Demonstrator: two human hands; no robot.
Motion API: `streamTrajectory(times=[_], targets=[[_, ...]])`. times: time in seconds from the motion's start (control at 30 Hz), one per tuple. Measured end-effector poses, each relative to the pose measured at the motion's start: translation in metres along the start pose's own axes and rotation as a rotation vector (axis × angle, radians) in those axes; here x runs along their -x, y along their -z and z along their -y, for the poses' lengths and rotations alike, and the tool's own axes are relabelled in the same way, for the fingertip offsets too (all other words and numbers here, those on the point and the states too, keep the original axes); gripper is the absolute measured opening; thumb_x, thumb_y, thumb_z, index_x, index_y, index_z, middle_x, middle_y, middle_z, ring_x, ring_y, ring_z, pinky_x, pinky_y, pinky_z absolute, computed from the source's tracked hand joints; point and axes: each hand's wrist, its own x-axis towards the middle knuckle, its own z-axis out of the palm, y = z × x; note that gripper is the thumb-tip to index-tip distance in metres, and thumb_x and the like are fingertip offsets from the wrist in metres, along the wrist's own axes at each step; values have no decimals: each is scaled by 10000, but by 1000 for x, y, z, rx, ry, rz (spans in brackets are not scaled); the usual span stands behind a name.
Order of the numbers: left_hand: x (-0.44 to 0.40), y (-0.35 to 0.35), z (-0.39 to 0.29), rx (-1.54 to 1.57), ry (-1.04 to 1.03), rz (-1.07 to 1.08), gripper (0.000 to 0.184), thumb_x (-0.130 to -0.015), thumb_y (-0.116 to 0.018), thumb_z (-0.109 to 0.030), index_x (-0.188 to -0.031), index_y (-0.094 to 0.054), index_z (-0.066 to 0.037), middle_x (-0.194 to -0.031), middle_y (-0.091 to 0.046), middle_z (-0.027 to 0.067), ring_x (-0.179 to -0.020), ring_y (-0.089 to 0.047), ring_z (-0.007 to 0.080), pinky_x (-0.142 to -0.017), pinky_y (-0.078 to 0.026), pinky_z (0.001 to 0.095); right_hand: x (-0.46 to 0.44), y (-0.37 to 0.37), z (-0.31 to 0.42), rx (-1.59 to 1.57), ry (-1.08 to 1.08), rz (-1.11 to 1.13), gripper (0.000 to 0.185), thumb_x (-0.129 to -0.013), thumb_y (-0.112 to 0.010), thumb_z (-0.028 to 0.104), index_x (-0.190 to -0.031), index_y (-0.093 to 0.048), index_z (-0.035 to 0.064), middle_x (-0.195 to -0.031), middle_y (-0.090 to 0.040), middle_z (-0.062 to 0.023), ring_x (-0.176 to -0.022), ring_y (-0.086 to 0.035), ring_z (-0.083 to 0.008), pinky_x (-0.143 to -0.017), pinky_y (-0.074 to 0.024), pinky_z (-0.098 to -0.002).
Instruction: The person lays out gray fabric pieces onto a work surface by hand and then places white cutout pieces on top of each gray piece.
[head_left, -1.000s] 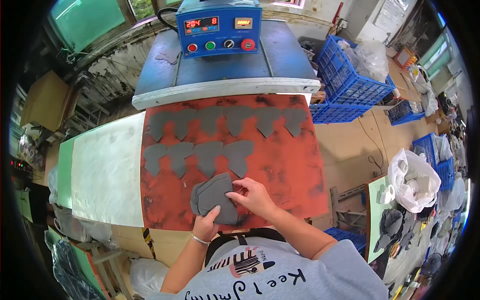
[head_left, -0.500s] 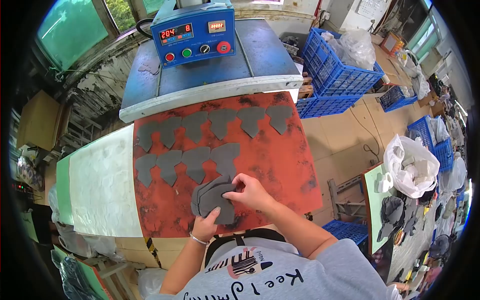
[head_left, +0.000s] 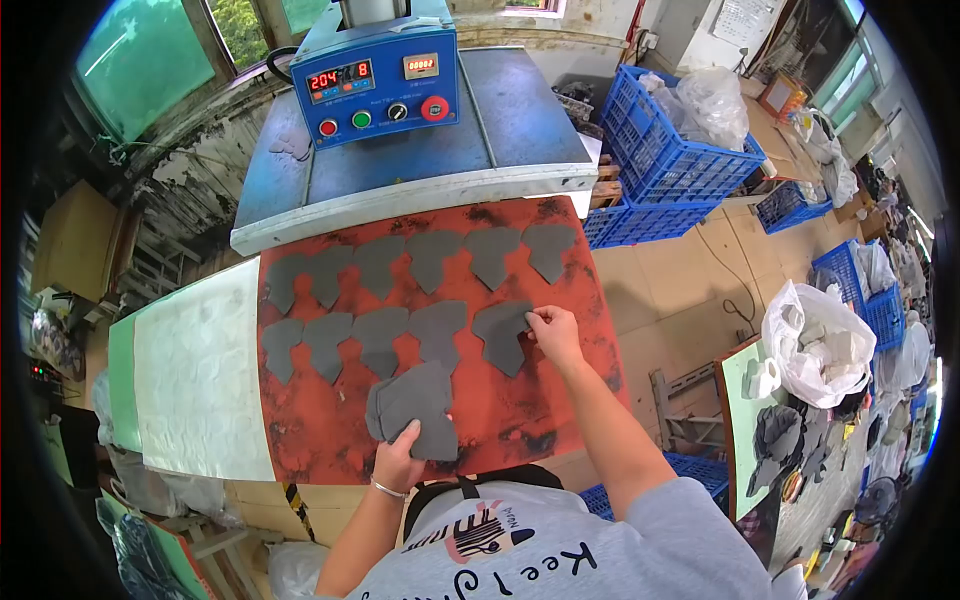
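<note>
A stack of dark grey cut pieces [head_left: 412,405] is gripped in my left hand [head_left: 398,462], thumb on top, over the near part of the red board [head_left: 520,420]. My right hand [head_left: 553,333] pinches the right edge of a single grey piece [head_left: 503,335] at the right end of the second row. Two rows of similar grey pieces [head_left: 380,265] lie flat on the board, the far row running nearly its full width. The fingers under the stack are hidden.
Beyond the board stands a blue machine [head_left: 385,85] on a metal table [head_left: 520,110]. Blue crates [head_left: 660,150] are at the back right. A white sheet [head_left: 200,370] lies left; a side table [head_left: 745,380] with a white bag [head_left: 818,345] stands right.
My right hand has moved from the stack, forward and right, with one piece, now at the second row's right end. My left hand still holds the stack. The view has shifted slightly.
</note>
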Motion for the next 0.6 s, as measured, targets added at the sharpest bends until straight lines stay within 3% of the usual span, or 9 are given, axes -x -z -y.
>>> streamTrajectory(times=[0.03,0.07,0.2,0.27,0.4,0.47,0.53,0.6], targets=[[1,1,2,-1,0,0,394,-913,-473,-40,-1298,-429,28,-1195,-571,167,-1100,-580,331,-956,-467,451,-4,1,2,34,-34,-23,186,-852,-647,142,-920,-654,-31,-714,-670,-70,-589,-628,-104,-531,-489,-253],[2,1,3,-11,9,7,408,-908,-482,-46,-1306,-424,20,-1208,-562,165,-1096,-581,332,-954,-466,458,-6,-1,3,28,-47,-24,165,-860,-640,116,-934,-644,-32,-703,-651,-47,-582,-607,-80,-442,-461,-229],[5,-7,2,-44,11,43,444,-896,-511,-68,-1324,-413,-2,-1237,-538,156,-1091,-582,322,-951,-467,462,-18,-9,-7,31,-3,-20,214,-855,-649,132,-968,-636,-50,-715,-660,-62,-578,-609,-91,-460,-468,-242],[6,-9,0,-61,29,54,457,-891,-520,-72,-1329,-409,-7,-1241,-534,156,-1099,-576,319,-956,-464,462,-20,-9,-8,158,34,-60,204,-829,-651,153,-934,-666,-21,-745,-686,-78,-654,-661,-154,-620,-516,-297],[7,-16,0,-14,8,85,425,-913,-463,-20,-1332,-395,6,-1255,-525,155,-1126,-560,321,-978,-454,456,11,-3,23,415,141,-200,237,-814,-679,182,-966,-680,0,-802,-692,-78,-749,-660,-153,-685,-516,-304],[6,-16,0,-60,5,103,413,-916,-457,-22,-1325,-405,7,-1249,-532,153,-1124,-564,312,-972,-459,440,35,-6,25,91,238,125,267,-809,-700,207,-996,-690,16,-881,-694,-85,-817,-643,-136,-722,-508,-294],[5,-20,0,-107,8,128,402,-919,-451,-24,-1318,-416,8,-1242,-539,152,-1121,-568,302,-966,-465,424,78,-17,40,-50,203,372,299,-793,-738,183,-1023,-679,2,-934,-680,-72,-812,-617,-112,-728,-501,-270],[4,-29,-3,-78,66,144,452,-903,-457,-40,-1349,-388,-9,-1267,-529,149,-1130,-561,300,-979,-454,441,105,-20,49,32,292,424,326,-772,-768,199,-1010,-669,1,-922,-659,-63,-777,-609,-107,-697,-503,-272]])
